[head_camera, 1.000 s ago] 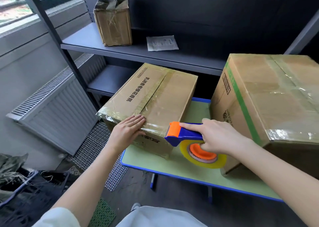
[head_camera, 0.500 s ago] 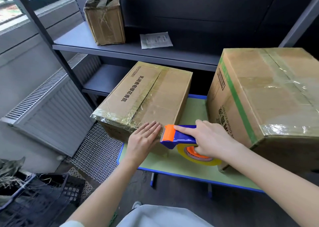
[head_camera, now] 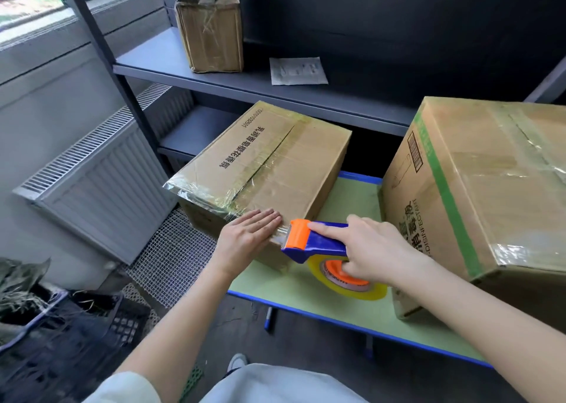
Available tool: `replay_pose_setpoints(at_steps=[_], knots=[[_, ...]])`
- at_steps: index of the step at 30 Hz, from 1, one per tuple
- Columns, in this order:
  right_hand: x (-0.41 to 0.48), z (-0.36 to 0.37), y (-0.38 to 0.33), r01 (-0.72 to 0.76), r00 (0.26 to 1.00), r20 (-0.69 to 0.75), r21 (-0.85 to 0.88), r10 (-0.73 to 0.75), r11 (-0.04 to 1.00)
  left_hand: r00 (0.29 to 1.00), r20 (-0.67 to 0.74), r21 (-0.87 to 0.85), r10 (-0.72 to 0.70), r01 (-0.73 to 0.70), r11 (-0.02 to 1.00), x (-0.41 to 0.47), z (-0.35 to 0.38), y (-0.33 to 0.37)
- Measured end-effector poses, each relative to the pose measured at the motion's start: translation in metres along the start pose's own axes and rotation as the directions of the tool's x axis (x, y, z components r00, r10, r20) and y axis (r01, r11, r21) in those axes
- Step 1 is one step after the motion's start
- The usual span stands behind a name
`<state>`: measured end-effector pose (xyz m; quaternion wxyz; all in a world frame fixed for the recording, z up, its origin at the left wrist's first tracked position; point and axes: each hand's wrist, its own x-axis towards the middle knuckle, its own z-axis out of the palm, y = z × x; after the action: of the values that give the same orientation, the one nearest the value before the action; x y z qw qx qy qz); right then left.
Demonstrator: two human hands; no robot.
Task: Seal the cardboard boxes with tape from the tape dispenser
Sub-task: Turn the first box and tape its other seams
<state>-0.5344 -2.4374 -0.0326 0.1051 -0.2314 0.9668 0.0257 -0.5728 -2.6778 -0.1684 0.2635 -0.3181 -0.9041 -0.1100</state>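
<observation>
A long cardboard box [head_camera: 275,163] with shiny tape over its top seam lies on the green table [head_camera: 309,289]. My left hand [head_camera: 248,234] presses flat, fingers straight, on the box's near edge. My right hand [head_camera: 373,249] grips the blue and orange tape dispenser [head_camera: 312,240], index finger stretched along its handle. The dispenser's orange head sits against the box's near right corner, right beside my left fingertips. Its yellowish tape roll [head_camera: 349,280] hangs below my hand. A larger taped box [head_camera: 477,188] with a green stripe stands to the right.
A dark metal shelf [head_camera: 245,84] behind the table carries a small taped box [head_camera: 211,29] and a white packet [head_camera: 297,71]. A radiator [head_camera: 101,185] and wire mesh [head_camera: 171,258] lie to the left, with a black crate [head_camera: 61,335] on the floor.
My left hand slid from the box's top down to its near edge and toward the right corner. The dispenser's head closed in on the box corner, next to my left fingertips.
</observation>
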Motion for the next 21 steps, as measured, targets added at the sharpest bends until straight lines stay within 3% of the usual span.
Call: replay_pose_setpoints(at_steps=[7,13,17,21], knots=[[-0.034,-0.003,0.037,-0.065,0.994,0.087,-0.039,0.068,0.997,0.999,0.033,-0.03,-0.026,0.027,0.999,0.002,-0.005,0.004],[-0.018,0.011,0.023,-0.001,0.994,0.104,-0.162,0.018,0.987,0.992,0.091,-0.08,-0.091,0.098,0.992,0.001,-0.008,0.013],[-0.007,0.015,0.016,0.032,0.985,0.17,-0.198,0.003,0.98,0.969,0.217,-0.109,-0.114,0.14,0.984,0.001,-0.019,0.02],[0.009,0.014,0.007,0.057,0.975,0.222,-0.189,-0.013,0.98,0.947,0.243,-0.119,-0.209,0.243,0.963,0.006,-0.021,0.028]])
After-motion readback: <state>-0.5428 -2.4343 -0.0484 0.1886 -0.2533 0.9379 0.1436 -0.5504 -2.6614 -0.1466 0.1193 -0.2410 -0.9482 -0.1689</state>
